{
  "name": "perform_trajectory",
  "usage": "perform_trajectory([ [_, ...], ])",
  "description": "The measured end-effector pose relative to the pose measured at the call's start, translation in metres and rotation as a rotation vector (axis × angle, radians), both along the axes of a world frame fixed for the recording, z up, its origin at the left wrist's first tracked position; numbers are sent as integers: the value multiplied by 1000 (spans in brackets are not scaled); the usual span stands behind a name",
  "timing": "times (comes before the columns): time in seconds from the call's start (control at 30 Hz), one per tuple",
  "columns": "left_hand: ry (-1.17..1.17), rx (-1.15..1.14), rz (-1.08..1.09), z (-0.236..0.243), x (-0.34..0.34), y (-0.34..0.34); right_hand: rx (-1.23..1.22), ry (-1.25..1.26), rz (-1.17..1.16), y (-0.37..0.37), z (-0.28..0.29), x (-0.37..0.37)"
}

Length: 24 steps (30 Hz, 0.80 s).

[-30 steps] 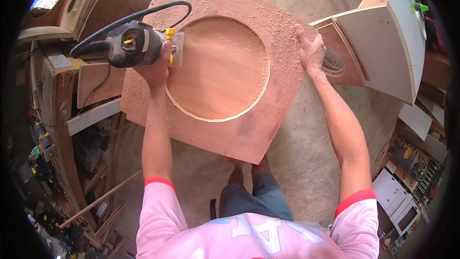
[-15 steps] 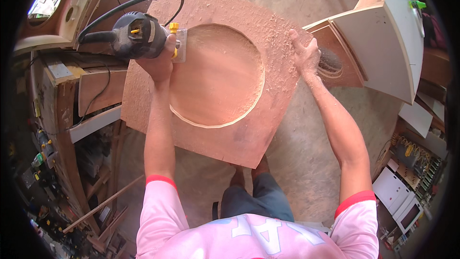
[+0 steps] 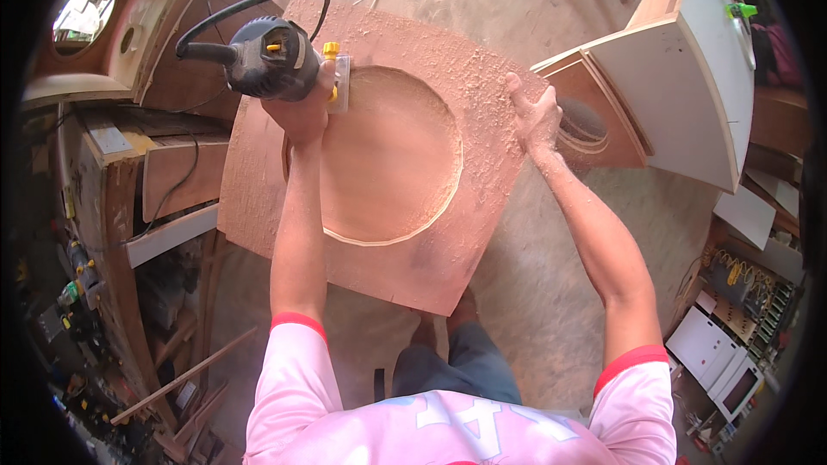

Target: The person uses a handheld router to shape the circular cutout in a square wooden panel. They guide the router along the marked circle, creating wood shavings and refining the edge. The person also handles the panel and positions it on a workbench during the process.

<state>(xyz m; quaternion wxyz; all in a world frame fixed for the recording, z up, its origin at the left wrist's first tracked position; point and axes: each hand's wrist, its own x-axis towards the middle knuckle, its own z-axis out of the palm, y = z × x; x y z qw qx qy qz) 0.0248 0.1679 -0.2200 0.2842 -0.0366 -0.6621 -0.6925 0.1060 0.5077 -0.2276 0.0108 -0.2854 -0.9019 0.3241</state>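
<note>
A reddish-brown plywood panel (image 3: 413, 271) lies in front of me, with a round recess or cutout bordered by a pale edge. Wood shavings cover much of its top. My left hand (image 3: 303, 112) is wrapped round a black trim router (image 3: 274, 58) with yellow knobs and a clear base plate (image 3: 342, 86). The router stands at the upper left rim of the circle, its cord looping above it. My right hand (image 3: 537, 114), dusty, rests on the panel's right edge, thumb spread on top; its other fingers partly curl over the edge.
At the right stands a white-faced wooden cabinet piece (image 3: 668, 90) beside a board with an oval hole (image 3: 584, 125). A wooden shelf frame (image 3: 116, 207) with tools is on the left. A thin wood strip (image 3: 183, 376) leans low left. Beneath is a concrete floor (image 3: 551, 293).
The router and my left hand have shifted slightly right along the circle's rim. In the picture, the panel's near edge and my right hand sit a little lower and farther left.
</note>
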Motion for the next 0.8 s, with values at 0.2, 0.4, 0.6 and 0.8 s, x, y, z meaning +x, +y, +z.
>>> perform_trajectory([
  [0.2, -57, 18, -2, 1, -5, 19, 6, 27, -24, -2, -3, -1],
  [0.4, -82, -3, -28, 2, -8, 34, -33, 61, -24, -2, -4, 0],
  [0.6, -75, -63, -47, 2, -10, 51, -3, 137, -16, -2, -6, -1],
  [0.8, -128, 4, -73, 4, -8, 65, -33, 87, -16, -1, -8, -1],
])
